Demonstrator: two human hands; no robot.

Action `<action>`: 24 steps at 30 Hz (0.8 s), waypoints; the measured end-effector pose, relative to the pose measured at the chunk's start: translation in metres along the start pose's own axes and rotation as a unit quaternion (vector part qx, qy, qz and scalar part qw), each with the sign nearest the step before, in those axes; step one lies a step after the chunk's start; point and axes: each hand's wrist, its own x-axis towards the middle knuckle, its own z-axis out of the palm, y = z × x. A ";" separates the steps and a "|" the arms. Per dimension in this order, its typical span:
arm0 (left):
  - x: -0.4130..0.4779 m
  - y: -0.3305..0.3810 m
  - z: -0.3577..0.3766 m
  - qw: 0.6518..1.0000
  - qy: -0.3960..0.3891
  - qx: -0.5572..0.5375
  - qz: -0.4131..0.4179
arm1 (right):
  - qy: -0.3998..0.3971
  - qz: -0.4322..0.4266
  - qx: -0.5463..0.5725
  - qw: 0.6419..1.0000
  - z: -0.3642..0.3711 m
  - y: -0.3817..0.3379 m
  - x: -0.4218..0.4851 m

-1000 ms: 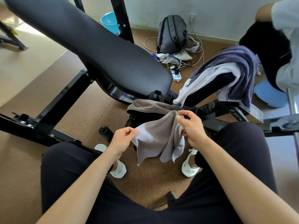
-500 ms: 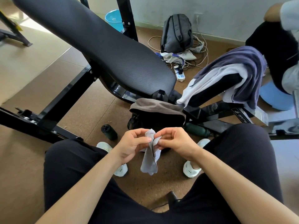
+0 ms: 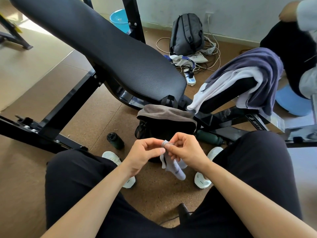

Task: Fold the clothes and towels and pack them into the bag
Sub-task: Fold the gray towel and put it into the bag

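A small grey cloth (image 3: 173,166), folded into a narrow strip, hangs between my knees. My left hand (image 3: 145,154) and my right hand (image 3: 185,151) both pinch its top edge, fingertips close together. Just beyond my hands a black bag (image 3: 164,124) sits on the floor with a brownish-grey towel (image 3: 163,111) lying over its top. A purple garment (image 3: 253,66) and a white garment (image 3: 221,83) are draped over a black padded bar to the right.
A large black bench pad (image 3: 106,48) slopes across the left. Two dark bottles (image 3: 115,140) (image 3: 210,137) stand and lie on the cork floor beside the bag. A grey backpack (image 3: 186,34), cables and a power strip lie by the wall. Another person sits at far right.
The cloth was spread wide between my hands a second ago. My hands came together, folding it in half, and it now hangs as a narrow strip lower down.
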 end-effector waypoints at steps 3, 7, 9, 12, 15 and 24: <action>0.000 0.001 0.004 0.998 0.010 0.049 0.024 | 0.001 -0.002 0.004 1.000 0.003 -0.001 0.000; 0.003 -0.003 -0.005 0.992 0.030 0.110 0.054 | -0.040 -0.008 -0.013 0.999 0.003 0.000 0.002; 0.005 -0.004 -0.009 0.991 0.038 0.111 0.064 | -0.066 -0.008 -0.040 0.997 0.000 0.001 0.005; 0.005 -0.003 -0.014 0.993 0.068 0.068 0.071 | -0.130 -0.001 -0.104 0.986 -0.002 0.007 0.006; 0.008 -0.002 -0.024 0.992 0.106 -0.005 0.061 | -0.169 0.006 -0.190 0.967 0.002 0.017 0.006; 0.015 -0.002 -0.063 0.936 0.314 -0.150 0.049 | -0.214 0.058 -0.416 0.882 -0.018 0.036 0.007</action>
